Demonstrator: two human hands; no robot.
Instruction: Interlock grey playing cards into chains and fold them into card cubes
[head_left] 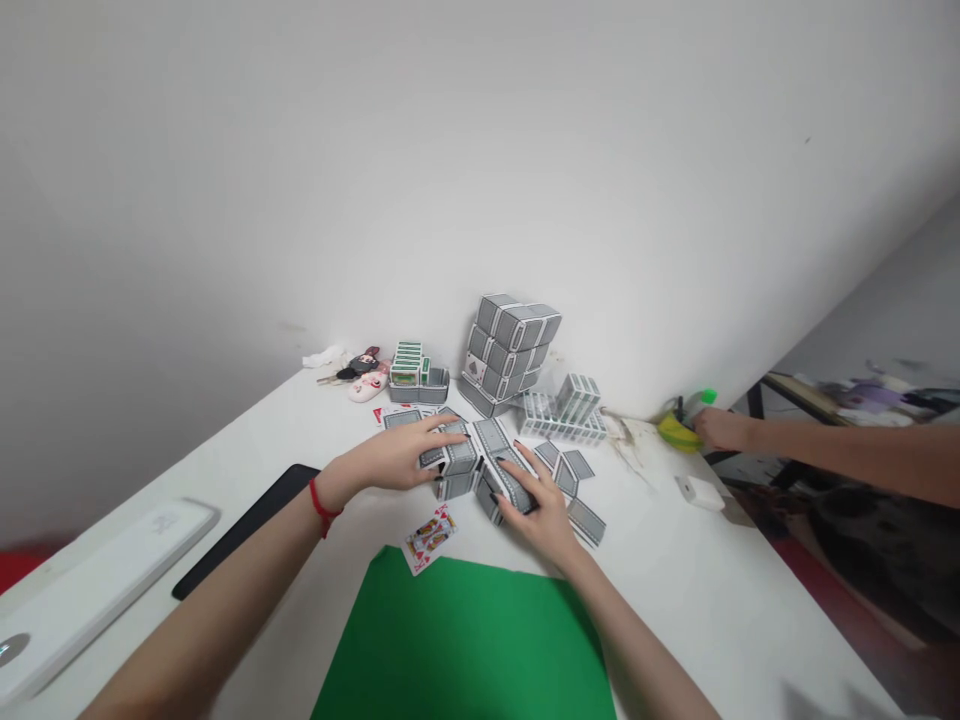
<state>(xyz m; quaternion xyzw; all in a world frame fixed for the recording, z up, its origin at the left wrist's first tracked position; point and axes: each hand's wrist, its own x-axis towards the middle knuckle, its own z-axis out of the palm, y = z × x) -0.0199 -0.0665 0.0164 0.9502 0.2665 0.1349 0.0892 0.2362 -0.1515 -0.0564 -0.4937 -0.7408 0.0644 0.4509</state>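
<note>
In the head view, my left hand (pixel 409 450) grips the left part of a block of folded playing cards (pixel 491 438), fingers over the top and thumb low at its front. My right hand (pixel 541 505) grips the block's right part, fingers across the top and thumb at the near side. The cards show grey patterned backs with white edges. Several loose cards (pixel 587 520) lie right of the block, grey backs up. A face-up king of hearts card (pixel 430 540) lies in front of it. Behind stands a tall stack of card cubes (pixel 510 345), against the wall.
A green sheet (pixel 469 640) covers the near table. Small green-and-white boxes (pixel 407 360) stand back left, by trinkets (pixel 367 385). A clear tray (pixel 562 418) sits behind right. A phone (pixel 244 530) and white device (pixel 112 590) lie left. Another person's hand (pixel 724 430) is near a yellow object (pixel 677 432).
</note>
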